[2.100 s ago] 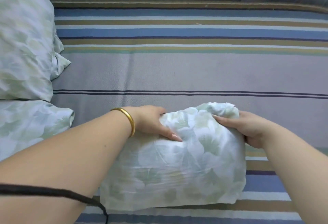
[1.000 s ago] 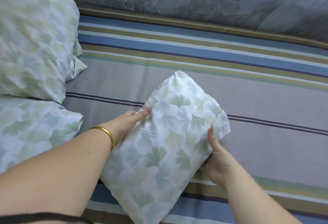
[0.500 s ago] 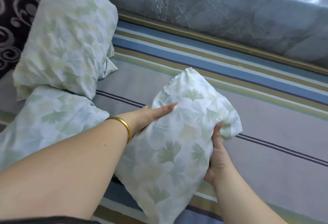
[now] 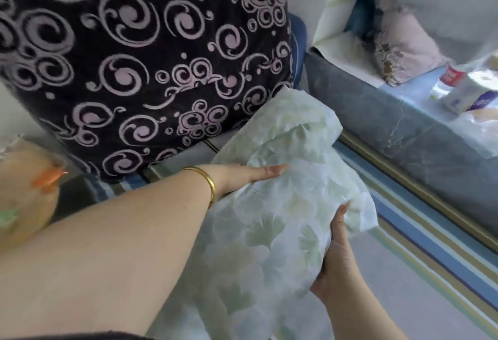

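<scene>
Head view, only camera.

Leaf-print pillow [image 4: 283, 205] was off the striped sheet [image 4: 420, 234] at its far end, tilted, far corner up by the lower right corner of the dark swirl cushion [image 4: 134, 70] and near the grey ledge [image 4: 404, 129]. Contact with the cushion could not be told.

Left hand [image 4: 242, 178], gold bangle [image 4: 211, 186] at the wrist: fingers straight and together, laid flat against the pillow's left side, pressing, not clutching.

Right hand [image 4: 336, 256]: cupped the pillow's right edge, thumb dug into the cloth on top, fingers hidden beneath.

Change over the last two seconds: the pillow had lain flat on the sheet near the person with both hands at its far end. It had since been lifted, turned lengthwise and carried toward the head of the bed. The two matching pillows seen at left had dropped out of frame, and the dark cushion had come in.

Judgement: transport nearly finished. What remained was to settle the pillow by the cushion and let go.
</scene>
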{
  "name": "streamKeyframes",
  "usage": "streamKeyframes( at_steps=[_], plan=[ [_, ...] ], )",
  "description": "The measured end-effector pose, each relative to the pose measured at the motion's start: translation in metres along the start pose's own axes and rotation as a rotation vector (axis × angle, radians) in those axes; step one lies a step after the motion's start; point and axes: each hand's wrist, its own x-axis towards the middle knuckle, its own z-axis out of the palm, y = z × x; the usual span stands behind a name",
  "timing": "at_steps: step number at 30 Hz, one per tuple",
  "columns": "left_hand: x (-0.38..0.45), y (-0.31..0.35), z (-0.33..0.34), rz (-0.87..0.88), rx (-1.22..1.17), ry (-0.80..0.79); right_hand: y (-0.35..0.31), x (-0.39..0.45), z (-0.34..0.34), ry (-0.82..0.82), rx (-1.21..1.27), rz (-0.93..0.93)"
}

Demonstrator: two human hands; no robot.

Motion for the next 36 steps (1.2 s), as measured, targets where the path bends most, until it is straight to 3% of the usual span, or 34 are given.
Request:
streamKeyframes(
  at_steps=[4, 7, 13, 21, 28, 33, 36],
  plan=[
    [0.009, -0.023, -0.111, -0.056, -0.036, 0.012, 0.038, 0.087, 0.072, -0.057, 0.016, 0.037],
    [0.018, -0.05, -0.179, -0.123, -0.033, 0.04, 0.076, 0.146, 0.109, -0.003, 0.033, 0.071],
    [0.063, -0.117, -0.247, -0.207, -0.027, 0.153, 0.136, 0.229, 0.113, 0.097, 0.084, 0.157],
    [0.134, -0.16, -0.259, -0.246, -0.042, 0.123, 0.179, 0.282, 0.087, 0.422, 0.02, 0.131],
    [0.158, -0.156, -0.243, -0.321, 0.136, 0.368, 0.17, 0.296, 0.071, 0.585, -0.167, 0.258],
    [0.149, -0.145, -0.224, -0.313, 0.335, 0.552, 0.148, 0.281, 0.065, 0.775, -0.313, 0.226],
    [0.14, -0.139, -0.208, -0.274, 0.381, 0.626, 0.13, 0.259, 0.058, 0.74, -0.375, 0.225]
  ],
)
